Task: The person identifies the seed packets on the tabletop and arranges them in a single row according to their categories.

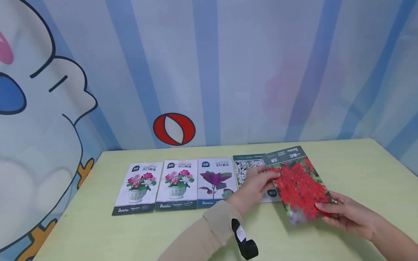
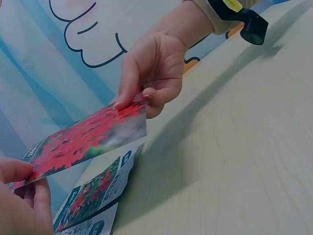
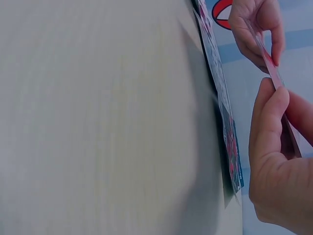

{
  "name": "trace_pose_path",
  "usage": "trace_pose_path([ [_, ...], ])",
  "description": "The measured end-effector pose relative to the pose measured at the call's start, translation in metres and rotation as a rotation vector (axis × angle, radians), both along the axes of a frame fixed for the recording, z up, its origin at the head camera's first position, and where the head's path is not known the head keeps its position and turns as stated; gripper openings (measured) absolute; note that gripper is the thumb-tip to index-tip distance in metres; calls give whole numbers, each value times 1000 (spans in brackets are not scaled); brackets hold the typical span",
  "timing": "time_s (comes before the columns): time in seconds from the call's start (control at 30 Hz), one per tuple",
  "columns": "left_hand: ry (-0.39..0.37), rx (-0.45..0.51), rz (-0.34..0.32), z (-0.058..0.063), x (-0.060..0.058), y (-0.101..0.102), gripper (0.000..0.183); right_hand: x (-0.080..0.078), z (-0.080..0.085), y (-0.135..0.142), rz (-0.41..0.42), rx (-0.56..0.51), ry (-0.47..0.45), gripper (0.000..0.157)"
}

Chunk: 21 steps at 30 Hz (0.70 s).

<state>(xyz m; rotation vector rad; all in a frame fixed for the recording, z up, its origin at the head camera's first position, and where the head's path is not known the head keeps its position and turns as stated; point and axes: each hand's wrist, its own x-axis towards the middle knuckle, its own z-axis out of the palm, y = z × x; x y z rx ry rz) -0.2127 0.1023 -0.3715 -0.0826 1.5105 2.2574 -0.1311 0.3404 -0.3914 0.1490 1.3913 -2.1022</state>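
Observation:
Both hands hold a seed packet (image 1: pixel 302 188) with red flowers and a dark green band, tilted above the table. My left hand (image 1: pixel 253 188) pinches its left edge, thumb on the printed face. At its lower right corner my right hand (image 1: pixel 349 215) grips it between thumb and fingers. The right wrist view shows the packet (image 3: pixel 275 73) nearly edge-on. Beneath it, in the left wrist view, another red-flower packet (image 2: pixel 93 196) lies on the table, hidden from the head view. A white-flower packet (image 1: pixel 241 170) lies partly under my left hand.
To the left, in a row, lie a purple-leaf packet (image 1: pixel 215 177) and two potted-flower packets, one beside it (image 1: pixel 177 185) and one at the far left (image 1: pixel 135 188). They rest on a pale yellow table (image 1: pixel 98 232). A striped cartoon backdrop (image 1: pixel 238 72) rises behind the table.

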Motion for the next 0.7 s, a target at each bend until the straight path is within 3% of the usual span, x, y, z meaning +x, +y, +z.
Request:
trace_pose_path([
  [0.1, 4, -6, -11, 0, 3, 3, 19, -4, 3, 4, -19, -31, 22, 45],
  [0.17, 3, -6, -17, 0, 4, 5, 20, -7, 5, 6, -16, -64, 35, 29],
  [0.33, 7, 21, -26, -2, 5, 14, 19, -15, 14, 8, -34, -103, 74, 32],
  [0.53, -2, 13, -43, -2, 10, 26, 31, -21, 21, 15, -76, -132, 105, 34],
  [0.7, 17, 31, -63, -7, 11, 34, 27, -25, 23, 23, -109, -119, 111, 33],
])
